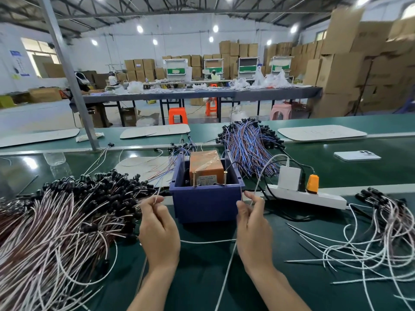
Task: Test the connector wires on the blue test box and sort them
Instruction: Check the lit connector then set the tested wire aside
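The blue test box (205,202) stands in the middle of the green bench, with an orange unit (206,167) and two brass screws inside. My left hand (158,232) pinches a thin white wire end just left of the box. Just right of the box, my right hand (253,230) pinches another white wire end. A white wire (206,241) runs between the hands in front of the box. A big heap of pink-and-brown connector wires (58,221) lies at the left. A smaller spread of white wires (377,239) lies at the right.
A white power strip (314,196) with a white adapter and an orange plug sits right of the box. Blue-and-red wires (249,142) are piled behind it. A phone (357,156) lies at the far right. A metal post (74,86) rises at the left.
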